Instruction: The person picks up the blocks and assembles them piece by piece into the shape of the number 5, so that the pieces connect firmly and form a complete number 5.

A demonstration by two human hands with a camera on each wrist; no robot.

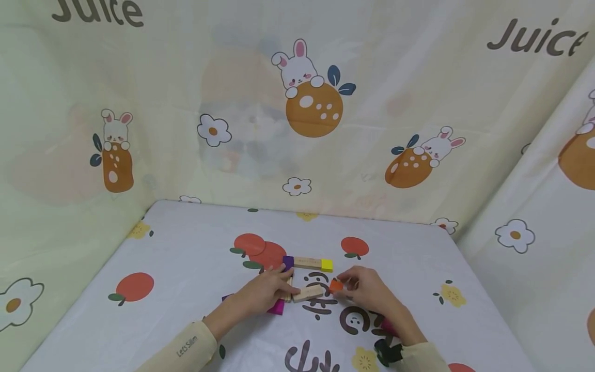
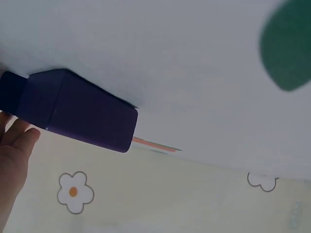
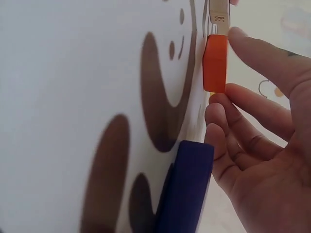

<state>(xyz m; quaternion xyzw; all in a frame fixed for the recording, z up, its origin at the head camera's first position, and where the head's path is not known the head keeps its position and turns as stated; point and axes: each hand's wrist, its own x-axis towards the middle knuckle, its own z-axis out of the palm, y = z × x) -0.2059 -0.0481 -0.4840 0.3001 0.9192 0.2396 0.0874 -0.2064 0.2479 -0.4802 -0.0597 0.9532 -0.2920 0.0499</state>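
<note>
My right hand [image 1: 369,289] pinches a small orange block [image 1: 337,285] between thumb and fingers, at the right end of a plain wooden block [image 1: 311,293]. In the right wrist view the orange block [image 3: 215,64] stands right by a wooden block [image 3: 219,17] marked 38. My left hand [image 1: 262,290] reaches over the left side of the arrangement, one digit resting on the plain wooden block's left end, other fingertips near the purple corner block [image 1: 288,262]. More wooden pieces lie partly hidden beneath it, with a magenta block [image 1: 276,307] below.
Behind, a wooden block [image 1: 308,263] runs from the purple block to a yellow block [image 1: 327,265]. A dark blue block [image 3: 187,187] lies under the right hand. Another dark block [image 2: 85,109] fills the left wrist view's foreground. A magenta block [image 1: 388,326] lies by the right forearm.
</note>
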